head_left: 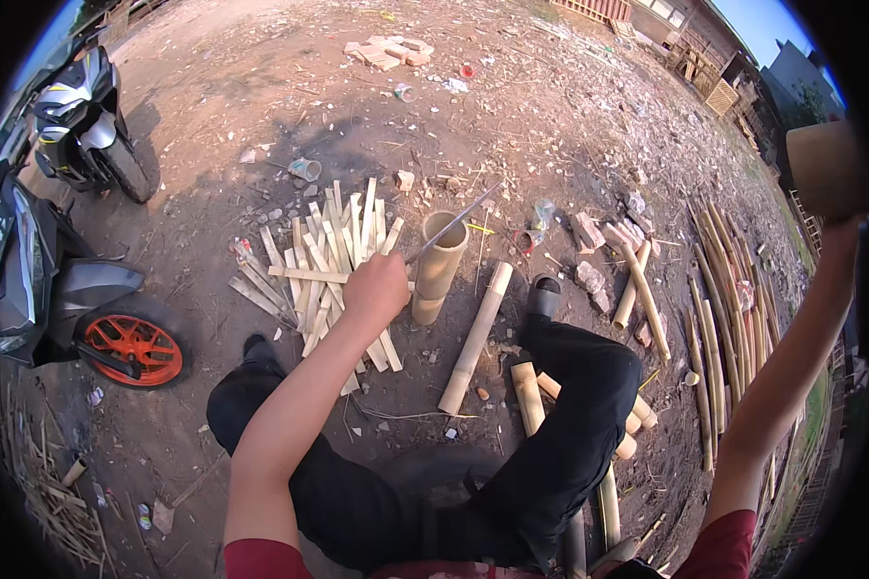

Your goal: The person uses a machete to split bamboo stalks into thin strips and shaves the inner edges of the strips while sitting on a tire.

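Note:
My left hand (377,292) is closed on a long thin knife (454,224). Its blade slants across the open top of an upright bamboo tube (433,280), which stands on the ground between my feet. At the upper right, my right hand (843,229) is raised, gripping a thick tan wooden cylinder (823,172); the fingers are mostly hidden by it and the dark rim. Beside the left hand lies a heap of split bamboo strips (333,241). A longer bamboo piece (477,338) rests on the dirt right of the tube.
Two motorbikes (130,349) stand at the left. Broken bricks (589,232) and more bamboo pieces (637,294) lie beyond my right foot. Long bamboo poles (719,328) are gathered at the right. A plastic cup (305,170) lies behind the strips, with litter scattered on the dirt.

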`<state>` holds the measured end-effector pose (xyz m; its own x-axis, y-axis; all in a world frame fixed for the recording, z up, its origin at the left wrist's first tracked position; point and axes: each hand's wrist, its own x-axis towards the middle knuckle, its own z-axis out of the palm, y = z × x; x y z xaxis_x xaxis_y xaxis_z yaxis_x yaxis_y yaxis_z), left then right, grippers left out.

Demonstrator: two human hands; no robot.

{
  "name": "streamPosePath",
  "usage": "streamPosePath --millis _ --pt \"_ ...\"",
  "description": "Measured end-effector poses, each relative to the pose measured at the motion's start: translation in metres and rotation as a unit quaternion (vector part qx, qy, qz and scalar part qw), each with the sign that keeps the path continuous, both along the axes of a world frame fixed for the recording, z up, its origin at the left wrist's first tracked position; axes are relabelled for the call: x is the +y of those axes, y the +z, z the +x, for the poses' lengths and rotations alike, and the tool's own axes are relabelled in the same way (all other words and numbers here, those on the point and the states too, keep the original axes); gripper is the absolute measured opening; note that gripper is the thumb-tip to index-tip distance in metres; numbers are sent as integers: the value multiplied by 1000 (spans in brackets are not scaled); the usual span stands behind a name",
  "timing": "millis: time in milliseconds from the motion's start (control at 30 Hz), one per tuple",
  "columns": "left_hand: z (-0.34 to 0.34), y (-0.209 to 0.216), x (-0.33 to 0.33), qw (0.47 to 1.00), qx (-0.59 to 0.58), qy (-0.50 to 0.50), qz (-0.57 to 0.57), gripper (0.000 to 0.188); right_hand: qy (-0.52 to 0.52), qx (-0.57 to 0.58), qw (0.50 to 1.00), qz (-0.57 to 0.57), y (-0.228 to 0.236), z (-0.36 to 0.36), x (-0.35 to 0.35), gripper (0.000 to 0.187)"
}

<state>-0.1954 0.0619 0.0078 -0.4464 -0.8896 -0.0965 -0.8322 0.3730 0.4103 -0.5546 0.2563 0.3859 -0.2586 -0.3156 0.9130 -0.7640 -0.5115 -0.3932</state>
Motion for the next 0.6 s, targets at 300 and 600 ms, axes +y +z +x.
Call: streamPosePath --millis 300,600 --pt "20 -6 1 999 -2 41 24 20 -5 -102 693 714 -356 118 -35 57" --pt "30 -10 9 1000 -8 29 -6 18 42 -72 932 354 -126 80 -46 66"
